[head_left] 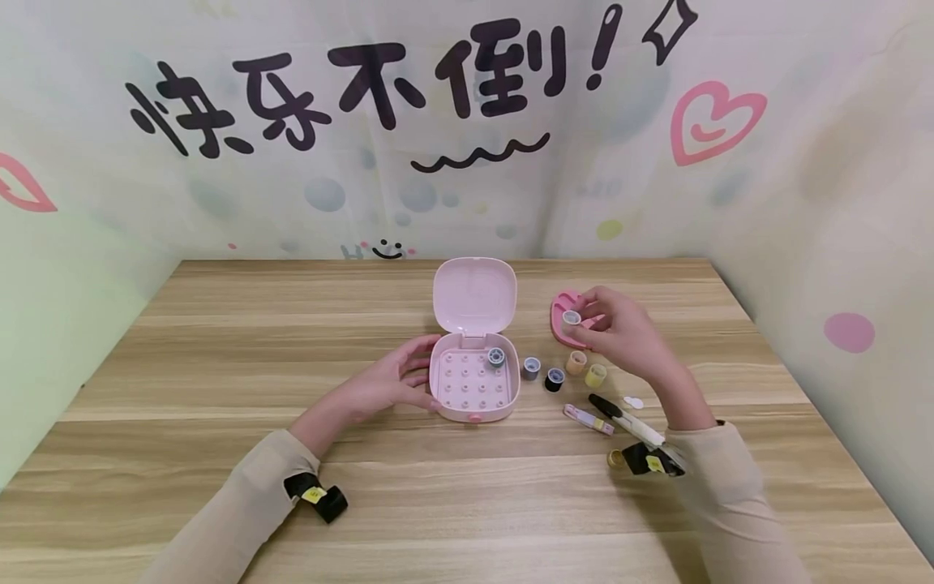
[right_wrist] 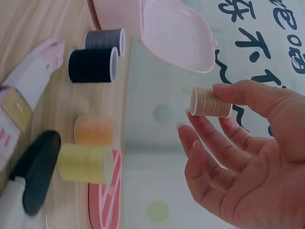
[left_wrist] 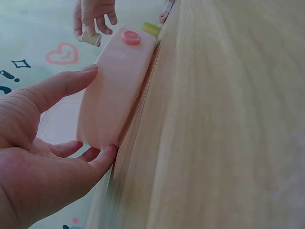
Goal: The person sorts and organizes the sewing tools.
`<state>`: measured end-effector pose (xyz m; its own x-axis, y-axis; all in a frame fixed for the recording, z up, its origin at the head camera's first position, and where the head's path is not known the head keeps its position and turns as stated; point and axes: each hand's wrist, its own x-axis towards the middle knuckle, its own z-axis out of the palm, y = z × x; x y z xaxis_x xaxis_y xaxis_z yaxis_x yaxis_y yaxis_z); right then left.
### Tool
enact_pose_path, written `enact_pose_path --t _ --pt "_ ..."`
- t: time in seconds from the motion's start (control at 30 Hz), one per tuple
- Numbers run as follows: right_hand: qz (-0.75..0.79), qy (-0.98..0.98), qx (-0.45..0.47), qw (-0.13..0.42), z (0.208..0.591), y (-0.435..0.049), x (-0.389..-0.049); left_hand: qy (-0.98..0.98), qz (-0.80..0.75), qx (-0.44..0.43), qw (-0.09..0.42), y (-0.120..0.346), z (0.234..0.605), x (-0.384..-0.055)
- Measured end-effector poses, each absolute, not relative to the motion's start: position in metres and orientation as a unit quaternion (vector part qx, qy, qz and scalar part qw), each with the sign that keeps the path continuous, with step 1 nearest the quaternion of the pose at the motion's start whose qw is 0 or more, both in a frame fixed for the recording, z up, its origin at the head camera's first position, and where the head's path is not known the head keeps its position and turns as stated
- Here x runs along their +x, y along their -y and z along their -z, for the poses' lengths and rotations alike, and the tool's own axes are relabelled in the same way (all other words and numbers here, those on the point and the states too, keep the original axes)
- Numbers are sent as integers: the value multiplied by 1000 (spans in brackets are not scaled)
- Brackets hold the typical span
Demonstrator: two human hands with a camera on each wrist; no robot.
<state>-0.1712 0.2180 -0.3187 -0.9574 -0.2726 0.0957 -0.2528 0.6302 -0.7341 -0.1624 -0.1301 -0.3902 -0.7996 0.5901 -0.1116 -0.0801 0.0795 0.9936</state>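
In the head view I have my left hand [head_left: 379, 388] curved round the left side of a pale pink plastic box [head_left: 496, 415] with rounded corners, most likely to stop it sliding. Its hinged pink lid [head_left: 474, 294] stands open at the back, leaving the pegged floor within reach. A round grey thread spool [head_left: 496, 357] sits in the far right corner. My right hand [head_left: 623, 331] pinches a small cylindrical beige thread spool [head_left: 571, 320], seen against a flat pink plastic tray [head_left: 558, 324]. Between box and tray, four more spools stand on end, grey [head_left: 531, 370], black [head_left: 554, 381], peach [head_left: 576, 363] and yellow [head_left: 595, 375], handy for the right side.

The left wrist view shows me the thumb at the box's upper front edge and the fingers spread low along its side, a light bracing hold, I judge; how hard they press I cannot tell.

From the right wrist I see the beige spool raised clear of the wooden table [right_wrist: 62, 102], thumb above and fingertips below, a delicate hold that leaves its rim exposed.
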Motion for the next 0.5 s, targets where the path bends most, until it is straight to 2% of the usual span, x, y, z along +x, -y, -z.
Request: enact_pose_path --t 0.5 --pt "426 -892 -149 3 326 -187 -176 -688 -653 182 259 130 390 -162"
